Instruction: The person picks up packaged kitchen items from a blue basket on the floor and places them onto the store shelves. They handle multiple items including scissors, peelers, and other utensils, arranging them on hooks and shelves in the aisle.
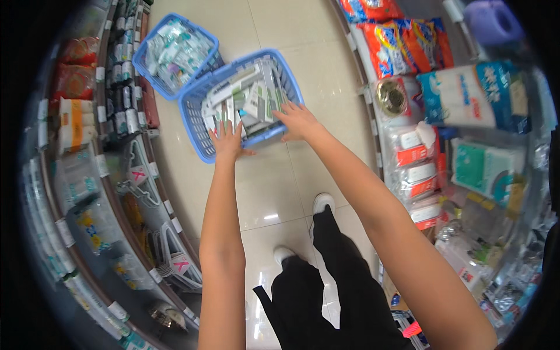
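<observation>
A blue plastic shopping basket (195,150) sits on the tiled floor before me, filled with white and green boxes (258,100) that lie at mixed angles. My left hand (227,142) is spread over its near left rim, fingertips over the boxes. At the near right corner is my right hand (298,122), fingers apart and reaching over the rim. Neither hand visibly grasps anything; whether the palms press on the rim is hard to tell. A second blue basket (151,83) touches the first at its upper left and holds many small teal and white plastic packets (179,54).
Shelves line both sides of the aisle. On the left hang or lie clothes hangers (142,175) and packaged goods. Red-orange detergent bags (402,46), a large blue and white pack (474,98) and a purple jug (493,22) stand at right. My feet in white shoes (323,202) are on the floor tiles.
</observation>
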The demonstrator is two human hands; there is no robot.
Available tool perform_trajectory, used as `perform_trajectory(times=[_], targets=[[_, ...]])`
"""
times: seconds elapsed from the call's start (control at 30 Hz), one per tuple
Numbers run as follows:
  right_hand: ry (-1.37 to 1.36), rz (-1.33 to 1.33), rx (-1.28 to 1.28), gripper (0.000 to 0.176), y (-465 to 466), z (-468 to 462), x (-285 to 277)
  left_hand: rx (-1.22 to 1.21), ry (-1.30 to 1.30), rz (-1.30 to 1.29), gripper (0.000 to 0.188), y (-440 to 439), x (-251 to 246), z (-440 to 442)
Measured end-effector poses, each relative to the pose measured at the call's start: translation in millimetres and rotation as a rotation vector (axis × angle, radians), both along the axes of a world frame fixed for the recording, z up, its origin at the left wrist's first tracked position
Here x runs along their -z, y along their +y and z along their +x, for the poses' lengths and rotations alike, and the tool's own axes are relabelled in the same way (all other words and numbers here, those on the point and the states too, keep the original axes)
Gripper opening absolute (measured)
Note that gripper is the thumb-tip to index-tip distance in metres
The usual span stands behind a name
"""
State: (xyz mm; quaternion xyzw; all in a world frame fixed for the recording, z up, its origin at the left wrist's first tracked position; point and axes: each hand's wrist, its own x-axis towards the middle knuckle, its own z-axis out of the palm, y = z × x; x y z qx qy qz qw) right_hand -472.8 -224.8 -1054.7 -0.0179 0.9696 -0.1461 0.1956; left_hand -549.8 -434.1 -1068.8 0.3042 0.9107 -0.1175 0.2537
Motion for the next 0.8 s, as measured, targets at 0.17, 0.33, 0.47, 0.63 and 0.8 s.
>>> perform_trajectory(times=[0.17,0.33,0.47,0.63,0.8], targets=[[0.248,0.218,0.038,0.066,-56.0,9.0,89.0,-0.071,0.203,0.313,0.054,-32.6,96.8,34.6],[0.421,0.343,-0.022,0.031,-50.6,33.4,125.4,-0.117,0.281,0.572,0.021,-32.1,124.2,69.2],[0.385,0.283,0.010,0.017,-65.2,88.7,129.7,0.005,0.253,0.583,0.022,-51.8,122.5,125.0],[0.184,0.332,-0.105,0.019,-65.1,211.4,104.2,0.375,0.075,0.530,0.024,-56.3,98.9,206.5],[0.184,0.323,-0.051,0.020,-45.2,302.5,73.0,0.503,0.048,0.618,0.027,-37.2,77.2,282.8]])
